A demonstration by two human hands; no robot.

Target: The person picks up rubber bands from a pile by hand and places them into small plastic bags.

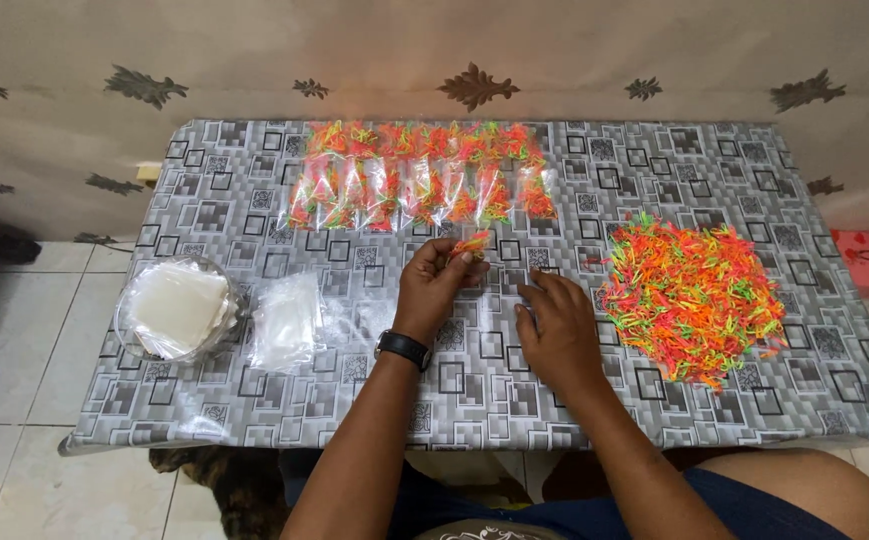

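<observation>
A table (254, 400) covered in a grey cloth patterned with squares fills the view, set against a beige wall with leaf motifs. At the far edge, a row of filled clear packets (419, 180) is laid side by side, each stuffed with bright bands. To the right, a loose heap of small rubber bands (692, 288) in orange, green, yellow and pink is spread out. On the left, a round clear bowl (179, 310) holding flat plastic sheets is seen, with a stack of empty clear bags (287, 322) just beside it.

A small packet of bands (470, 244) is pinched at the fingertips of the left hand (434, 290), raised a little above the cloth near the table's middle, just in front of the filled row. Its long axis runs roughly left to right, slightly tilted. It appears as a small clear bag showing orange and green.

The right hand (557, 330) is rested palm down on the cloth, fingers loosely spread, holding nothing. The heap lies to its right, nearer this hand than the other. A dark wristwatch (403, 348) is worn on the left wrist.
</observation>
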